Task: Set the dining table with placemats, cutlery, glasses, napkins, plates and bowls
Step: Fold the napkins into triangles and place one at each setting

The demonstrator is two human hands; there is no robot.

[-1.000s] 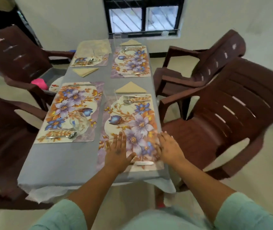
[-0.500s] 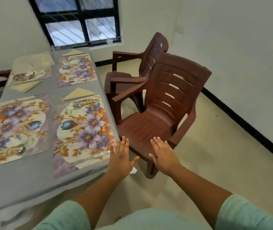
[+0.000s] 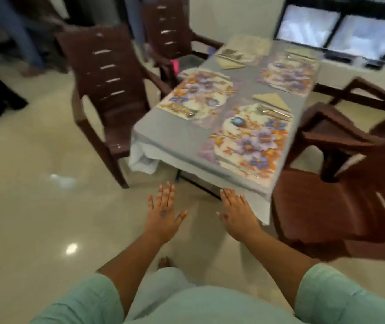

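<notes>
**Hands empty, table half laid**

Both my hands are flat, fingers straight, holding nothing: my left hand [image 3: 163, 212] over the bare floor, my right hand [image 3: 237, 212] just by the hanging corner of the tablecloth [image 3: 175, 134]. I judge glasses, plates and bowls come next; carry them level and set each squarely. Ahead of my right hand lies a flowered placemat [image 3: 250, 139] with cutlery [image 3: 272, 111] and a folded tan napkin [image 3: 270, 99] beyond.

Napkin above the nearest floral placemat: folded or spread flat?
Folded: the napkin lies as a small pointed triangle on the tablecloth, just beyond the nearest placemat.
</notes>
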